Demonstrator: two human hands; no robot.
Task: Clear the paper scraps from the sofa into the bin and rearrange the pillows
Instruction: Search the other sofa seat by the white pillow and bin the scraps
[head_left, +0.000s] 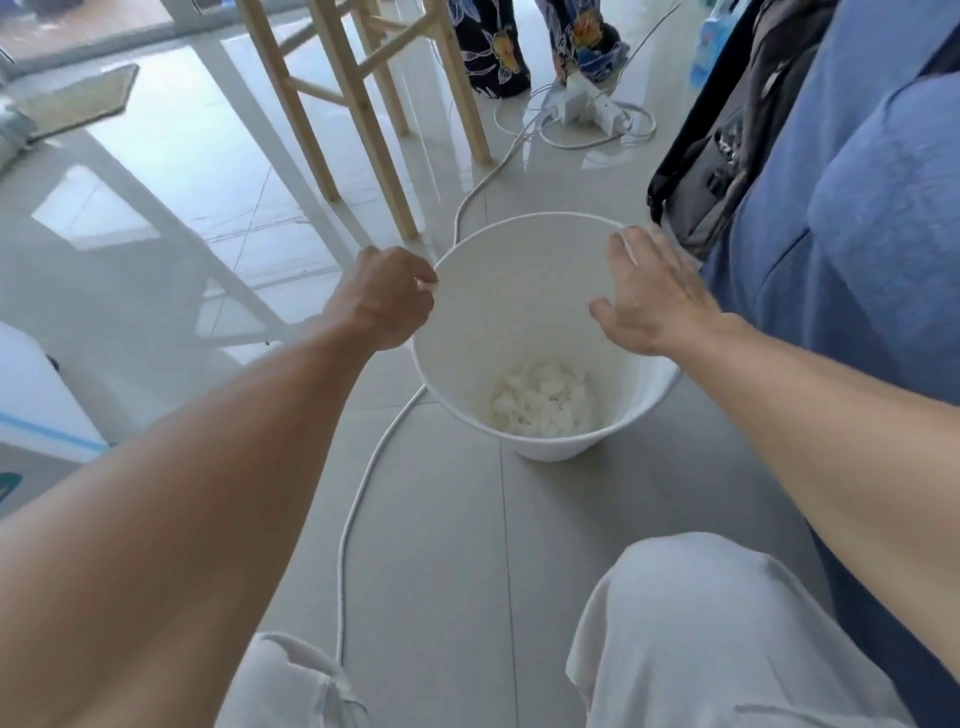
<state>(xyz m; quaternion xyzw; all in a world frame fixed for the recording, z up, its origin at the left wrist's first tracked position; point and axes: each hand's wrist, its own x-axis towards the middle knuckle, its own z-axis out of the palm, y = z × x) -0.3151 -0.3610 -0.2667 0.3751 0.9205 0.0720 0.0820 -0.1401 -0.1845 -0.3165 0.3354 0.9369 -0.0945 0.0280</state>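
Beyond the knee (727, 623), the left grip (382, 296) is clenched, perhaps pinching a light scrap (427, 284); the right grip (649, 291) is released. The stiff, light bin (519, 312) lifts by its rim.

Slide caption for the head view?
Left hand grips the white bin at its rim, right hand open above, paper scraps inside.

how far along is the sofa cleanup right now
Done: a heap of paper scraps lies in the bin. In hand: the left hand is curled at its rim, on the rim or a scrap, unclear; the right hand hovers open above it. Left: pillows are out of view, and little of the sofa shows.
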